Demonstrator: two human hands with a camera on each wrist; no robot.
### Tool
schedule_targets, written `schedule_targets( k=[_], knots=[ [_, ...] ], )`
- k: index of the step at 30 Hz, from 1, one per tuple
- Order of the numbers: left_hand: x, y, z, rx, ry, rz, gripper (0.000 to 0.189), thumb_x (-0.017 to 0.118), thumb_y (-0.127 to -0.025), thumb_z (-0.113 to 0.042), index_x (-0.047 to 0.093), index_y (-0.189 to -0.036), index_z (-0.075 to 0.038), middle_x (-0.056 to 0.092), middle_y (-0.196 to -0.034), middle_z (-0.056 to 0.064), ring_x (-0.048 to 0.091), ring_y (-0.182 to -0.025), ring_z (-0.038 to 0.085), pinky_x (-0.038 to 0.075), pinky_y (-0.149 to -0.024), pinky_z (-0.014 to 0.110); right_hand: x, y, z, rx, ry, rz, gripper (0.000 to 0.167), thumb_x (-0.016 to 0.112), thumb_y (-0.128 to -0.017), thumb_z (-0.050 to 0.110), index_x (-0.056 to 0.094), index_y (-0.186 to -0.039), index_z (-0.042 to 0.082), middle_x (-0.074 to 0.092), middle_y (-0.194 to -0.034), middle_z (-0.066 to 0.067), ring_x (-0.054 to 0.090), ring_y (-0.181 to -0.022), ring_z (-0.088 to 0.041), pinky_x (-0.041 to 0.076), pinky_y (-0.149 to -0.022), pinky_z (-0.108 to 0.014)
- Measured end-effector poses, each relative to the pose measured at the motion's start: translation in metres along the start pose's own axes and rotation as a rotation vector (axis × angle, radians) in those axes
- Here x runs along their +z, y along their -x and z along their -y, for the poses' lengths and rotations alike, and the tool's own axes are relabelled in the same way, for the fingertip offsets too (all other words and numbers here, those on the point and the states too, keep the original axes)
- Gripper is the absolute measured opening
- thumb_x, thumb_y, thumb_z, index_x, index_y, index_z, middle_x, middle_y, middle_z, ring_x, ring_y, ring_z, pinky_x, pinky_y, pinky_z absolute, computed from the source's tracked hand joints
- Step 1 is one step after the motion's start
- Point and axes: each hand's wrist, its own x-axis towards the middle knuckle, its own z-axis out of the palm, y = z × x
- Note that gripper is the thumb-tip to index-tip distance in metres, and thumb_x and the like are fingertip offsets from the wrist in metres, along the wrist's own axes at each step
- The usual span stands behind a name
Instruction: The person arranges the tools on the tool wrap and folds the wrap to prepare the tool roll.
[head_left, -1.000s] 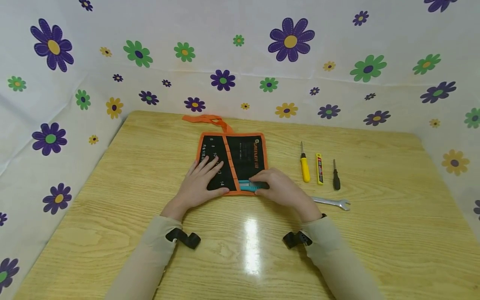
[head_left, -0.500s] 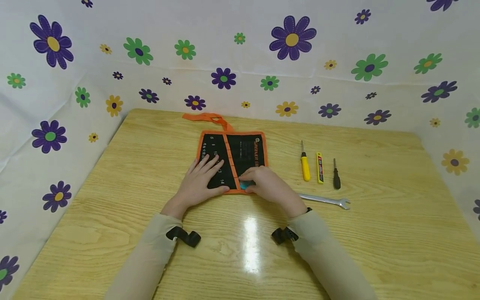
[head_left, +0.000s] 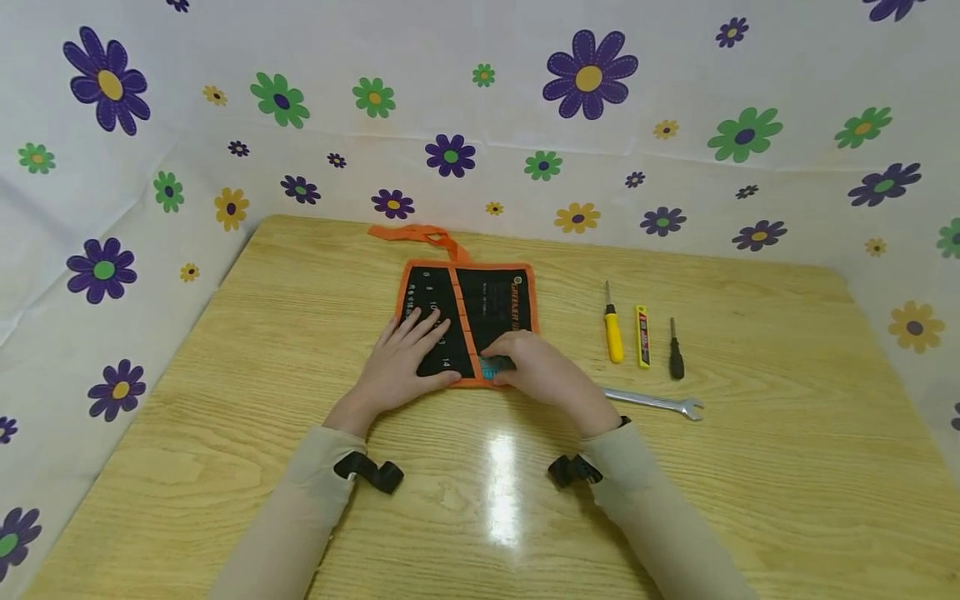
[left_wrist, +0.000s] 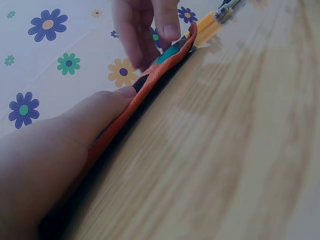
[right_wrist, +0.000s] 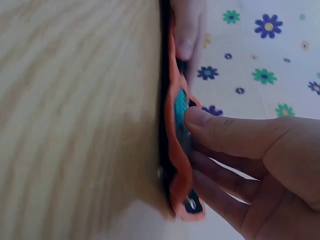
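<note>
A black tool pouch with orange edging lies unrolled on the table. My left hand rests on its numbered left part, fingers spread and straight; in the left wrist view its thumb lies along the orange edge. My right hand pinches a teal-and-grey tool at the slanted pocket opening near the pouch's front edge. In the right wrist view the thumb presses on the teal tool, with the other fingers curled beside it. The left part of the tool is inside the pocket and the hand covers more of it, so its kind is unclear.
Right of the pouch lie a yellow-handled screwdriver, a narrow yellow packet and a black-handled screwdriver. A silver wrench lies nearer, partly behind the right forearm. An orange strap trails from the pouch's back edge.
My right hand has moved left with the teal tool, which has slid further into the pocket, then held nearly still. More of the wrench shows. The left hand stays on the pouch.
</note>
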Motion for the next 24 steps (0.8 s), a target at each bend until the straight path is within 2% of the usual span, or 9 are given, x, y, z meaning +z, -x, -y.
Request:
schedule_targets(
  k=[5,11,16,24],
  knots=[
    [0.001,0.0,0.001,-0.007,0.007,0.01,0.091,0.042,-0.083,-0.077,0.022,-0.154,-0.024,0.014,-0.159,-0.001,0.001,-0.146,0.024,-0.003,-0.114,0.049,-0.017,0.022,-0.016,0.072,-0.033,-0.05,0.035,0.069,-0.087,0.006,0.065,-0.122,0.001,0.062,-0.122,-0.014,0.056,-0.113,-0.03,0.048,-0.092,-0.042],
    [0.001,0.0,0.001,0.0,0.01,0.001,0.09,0.043,-0.083,-0.076,0.023,-0.154,-0.023,0.014,-0.159,-0.001,0.001,-0.146,0.024,-0.003,-0.114,0.049,-0.04,0.065,-0.047,0.148,-0.038,-0.148,0.035,0.069,-0.087,0.007,0.064,-0.121,-0.001,0.062,-0.12,-0.017,0.057,-0.108,-0.036,0.049,-0.087,-0.049],
    [0.001,0.0,0.002,0.005,0.005,-0.01,0.089,0.044,-0.084,-0.075,0.024,-0.153,-0.023,0.016,-0.159,0.0,0.003,-0.145,0.025,-0.002,-0.114,0.049,-0.051,0.099,-0.069,0.182,0.002,-0.162,0.035,0.071,-0.086,0.01,0.065,-0.118,-0.003,0.064,-0.114,-0.02,0.059,-0.103,-0.038,0.048,-0.085,-0.053],
    [0.001,-0.001,0.0,0.009,0.01,-0.01,0.09,0.043,-0.084,-0.075,0.025,-0.153,-0.022,0.017,-0.158,0.001,0.004,-0.145,0.026,-0.001,-0.114,0.05,-0.061,0.148,-0.102,0.28,-0.001,-0.124,0.036,0.07,-0.086,0.007,0.063,-0.117,-0.009,0.062,-0.112,-0.024,0.057,-0.102,-0.042,0.049,-0.083,-0.054]
  ],
)
